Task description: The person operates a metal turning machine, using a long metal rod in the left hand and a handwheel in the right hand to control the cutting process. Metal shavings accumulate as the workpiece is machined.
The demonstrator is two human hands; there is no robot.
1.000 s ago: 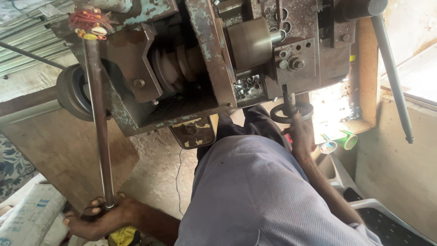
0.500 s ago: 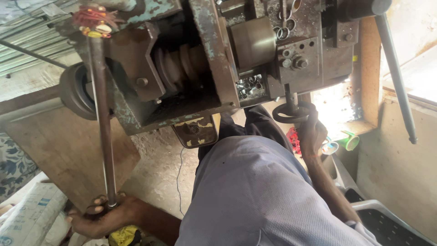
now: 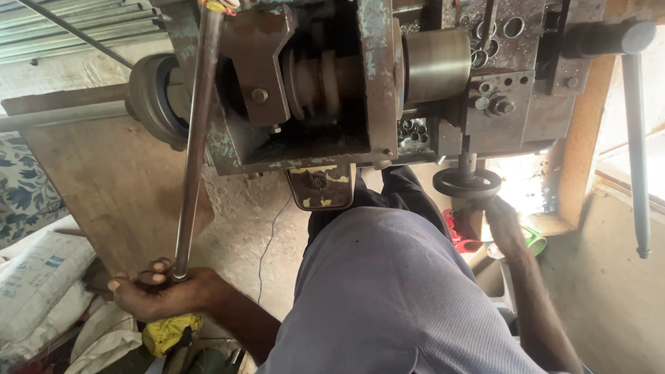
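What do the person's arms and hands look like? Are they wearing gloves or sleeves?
No gloves: both hands, the left hand and the right hand, are bare. The forearms are bare too. A thin reddish band seems to circle the right wrist. The person wears a grey-blue shirt.

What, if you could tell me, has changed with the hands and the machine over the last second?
Little has changed. The right hand has slid from beside the small handwheel to just beneath its rim. The view has tipped, so the machine sits lower in the picture. The left hand keeps its grip on the lower end of the long steel lever, which stands as before.
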